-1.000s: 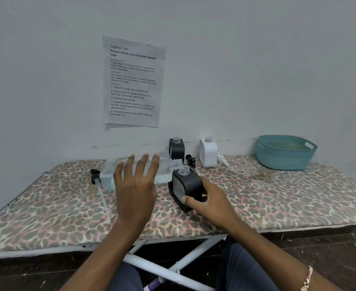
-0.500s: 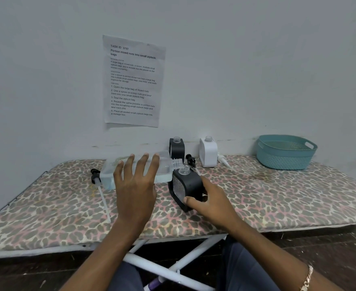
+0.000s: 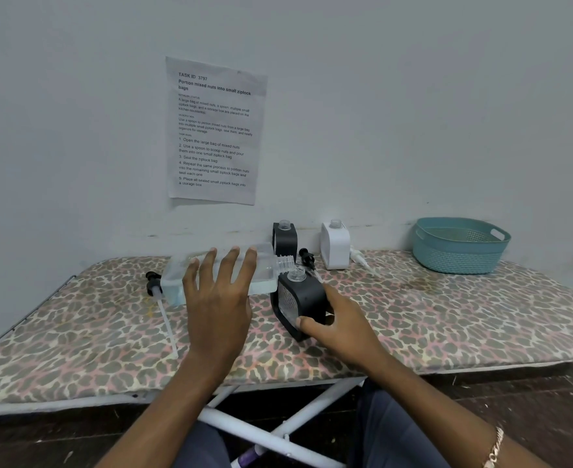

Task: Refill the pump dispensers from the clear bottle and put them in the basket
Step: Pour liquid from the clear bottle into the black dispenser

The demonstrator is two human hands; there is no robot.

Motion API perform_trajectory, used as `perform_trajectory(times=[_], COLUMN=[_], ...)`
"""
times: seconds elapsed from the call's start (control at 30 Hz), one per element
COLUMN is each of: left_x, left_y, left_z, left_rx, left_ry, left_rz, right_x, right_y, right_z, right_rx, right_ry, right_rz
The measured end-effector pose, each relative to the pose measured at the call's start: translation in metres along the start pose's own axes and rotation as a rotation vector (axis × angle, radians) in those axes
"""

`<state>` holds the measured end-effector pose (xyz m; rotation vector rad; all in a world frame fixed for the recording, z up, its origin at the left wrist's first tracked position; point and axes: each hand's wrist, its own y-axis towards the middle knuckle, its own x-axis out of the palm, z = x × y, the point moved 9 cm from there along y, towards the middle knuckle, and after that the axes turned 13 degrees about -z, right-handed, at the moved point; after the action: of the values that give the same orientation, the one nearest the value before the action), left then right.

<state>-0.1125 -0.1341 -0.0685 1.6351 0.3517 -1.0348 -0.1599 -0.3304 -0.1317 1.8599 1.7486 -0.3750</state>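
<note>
Leopard-print fabric covers the ironing board (image 3: 447, 315) that fills my view from nine o'clock to three o'clock, set against a pale wall. At the centre, my operator's left hand (image 3: 221, 298) grasps the clear bottle (image 3: 177, 282), which lies tipped on its side. The fingers spread across its upper face and the thumb is hidden from me. A little pale liquid shows inside the bottle. Its open neck points toward three o'clock and sits just above the open mouth of a black dispenser (image 3: 308, 295). The right hand (image 3: 339, 329) grips that dispenser, with the thumb pressed on its near face and the fingers curled round its far side. The dispenser leans slightly toward the bottle and stands on the board. At nine o'clock from the bottle, a black pump (image 3: 153, 285) lies on the fabric with its long white tube trailing toward six o'clock. At twelve o'clock, against the wall, a second black dispenser (image 3: 285, 239) stands upright with no pump on it. A white dispenser (image 3: 335, 244) stands just beside it toward three o'clock, also uncapped. A small black pump (image 3: 307, 258) lies between them, and a white pump (image 3: 359, 256) lies beside the white dispenser. The teal basket (image 3: 461, 251) sits at two o'clock, well apart from the hands. A printed sheet of paper (image 3: 216, 130) hangs on the wall at twelve o'clock. A bracelet (image 3: 494, 447) circles the right wrist.
</note>
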Motion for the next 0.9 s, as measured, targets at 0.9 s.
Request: perform_trajectory(times=[0.9], left_x=[-0.0021], left_y=[-0.0003], left_z=[0.0011], left_rx=[-0.003], left_ry=[-0.002], left_rz=[0.008], right_x=[-0.0006], right_y=[0.0008], right_z=[-0.0004], right_rx=[-0.007], right_ry=[-0.017], right_rz=[0.0])
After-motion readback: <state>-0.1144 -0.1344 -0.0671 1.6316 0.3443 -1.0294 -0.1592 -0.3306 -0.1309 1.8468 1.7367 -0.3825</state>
